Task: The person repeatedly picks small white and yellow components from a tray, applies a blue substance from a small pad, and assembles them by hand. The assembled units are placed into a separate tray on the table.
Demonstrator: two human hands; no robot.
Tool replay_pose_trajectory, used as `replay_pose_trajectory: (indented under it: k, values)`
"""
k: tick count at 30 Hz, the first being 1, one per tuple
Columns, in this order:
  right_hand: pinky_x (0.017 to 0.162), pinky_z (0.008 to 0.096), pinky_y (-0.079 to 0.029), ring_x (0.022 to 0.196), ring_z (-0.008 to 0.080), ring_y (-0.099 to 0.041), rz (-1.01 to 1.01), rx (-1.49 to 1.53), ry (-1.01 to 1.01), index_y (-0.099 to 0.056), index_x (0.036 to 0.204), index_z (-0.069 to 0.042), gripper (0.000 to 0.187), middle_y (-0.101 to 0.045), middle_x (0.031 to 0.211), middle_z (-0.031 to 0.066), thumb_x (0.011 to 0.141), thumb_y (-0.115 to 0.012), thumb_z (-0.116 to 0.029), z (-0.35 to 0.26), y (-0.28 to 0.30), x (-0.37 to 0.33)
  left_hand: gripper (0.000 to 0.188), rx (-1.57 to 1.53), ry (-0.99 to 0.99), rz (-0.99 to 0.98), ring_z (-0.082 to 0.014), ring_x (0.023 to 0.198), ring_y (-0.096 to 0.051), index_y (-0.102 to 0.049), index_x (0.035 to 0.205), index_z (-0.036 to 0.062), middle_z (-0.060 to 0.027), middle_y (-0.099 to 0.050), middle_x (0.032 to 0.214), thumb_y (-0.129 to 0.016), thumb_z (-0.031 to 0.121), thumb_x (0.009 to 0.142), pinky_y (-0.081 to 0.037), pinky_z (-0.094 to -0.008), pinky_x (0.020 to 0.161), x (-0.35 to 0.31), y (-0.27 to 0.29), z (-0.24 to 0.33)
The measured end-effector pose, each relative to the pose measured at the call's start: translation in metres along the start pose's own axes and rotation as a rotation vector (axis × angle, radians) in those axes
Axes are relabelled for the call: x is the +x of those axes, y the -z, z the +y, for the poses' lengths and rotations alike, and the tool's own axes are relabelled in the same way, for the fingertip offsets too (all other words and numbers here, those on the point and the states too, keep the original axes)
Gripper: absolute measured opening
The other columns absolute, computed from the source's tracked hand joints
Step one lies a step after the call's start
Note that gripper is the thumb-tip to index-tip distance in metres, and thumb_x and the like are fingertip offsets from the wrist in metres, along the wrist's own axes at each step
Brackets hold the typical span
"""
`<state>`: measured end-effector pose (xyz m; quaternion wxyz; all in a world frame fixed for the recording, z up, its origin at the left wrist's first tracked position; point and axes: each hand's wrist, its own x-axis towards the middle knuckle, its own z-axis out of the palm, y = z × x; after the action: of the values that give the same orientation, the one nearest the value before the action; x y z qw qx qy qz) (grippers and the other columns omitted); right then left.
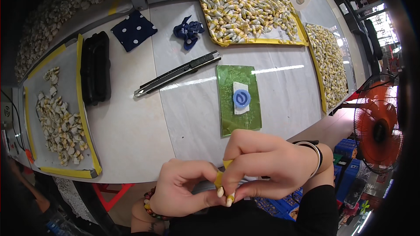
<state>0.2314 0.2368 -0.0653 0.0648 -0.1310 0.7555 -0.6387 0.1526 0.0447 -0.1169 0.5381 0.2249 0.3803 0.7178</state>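
My left hand (pixel 186 188) and my right hand (pixel 271 164) meet just past the table's near edge, fingertips pinched together. Between the left thumb and forefinger is a small white piece with a yellow band (pixel 220 183). A second small white-and-yellow piece (pixel 229 199) pokes out beside it from the right fingertips. A bit of yellow (pixel 227 163) also shows between the right fingers; the fingers hide most of what they hold. Beyond the hands lies a green translucent plate (pixel 227 122) bearing a white pad (pixel 236 110) and a round blue piece (pixel 241 98).
Yellow-edged trays of small white-and-yellow pieces stand at left (pixel 89 148), at the back (pixel 262 42) and at right (pixel 318 70). A utility knife (pixel 177 73), a dotted navy cloth (pixel 133 30), a crumpled cloth (pixel 188 30) and a black tray (pixel 96 67) lie between. An orange fan (pixel 378 124) stands right.
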Motion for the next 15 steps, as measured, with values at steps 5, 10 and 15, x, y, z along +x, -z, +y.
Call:
replay_pose_trajectory:
  k: [5,10,15]
  values:
    - [0.061,0.0257,-0.040,0.073,0.0183,-0.050,0.003,-0.042,0.032,-0.067,0.090,-0.006,0.019,-0.049,0.086,0.0054,0.075,-0.075,-0.014,0.003,-0.002,-0.002,0.019,0.245,0.074,-0.039,-0.0122,0.074,-0.063,-0.064,0.086,0.0007,-0.0058,-0.066,0.081,-0.075,0.012,0.075,-0.048,-0.0224,0.067,-0.003,0.005,0.012]
    - [0.061,0.0255,-0.041,0.072,0.0179,-0.049,0.033,-0.157,0.069,-0.063,0.103,-0.006,0.030,-0.048,0.088,0.0072,0.078,-0.072,-0.019,0.005,0.004,-0.015,0.023,1.211,-0.159,0.016,-0.0215,0.064,-0.062,-0.066,0.078,0.0046,-0.0065,-0.064,0.074,-0.079,0.017,0.063,-0.050,-0.0299,0.060,-0.031,0.021,0.069]
    - [0.056,0.0243,-0.039,0.067,0.0145,-0.048,0.289,-0.294,0.055,-0.069,0.090,-0.009,0.025,-0.049,0.084,0.0053,0.071,-0.078,-0.021,-0.007,0.014,-0.042,0.021,2.033,0.112,0.582,-0.0244,0.067,-0.056,-0.064,0.085,0.0015,-0.0107,-0.060,0.071,-0.068,0.008,0.066,-0.043,-0.0331,0.063,-0.076,0.063,0.157]
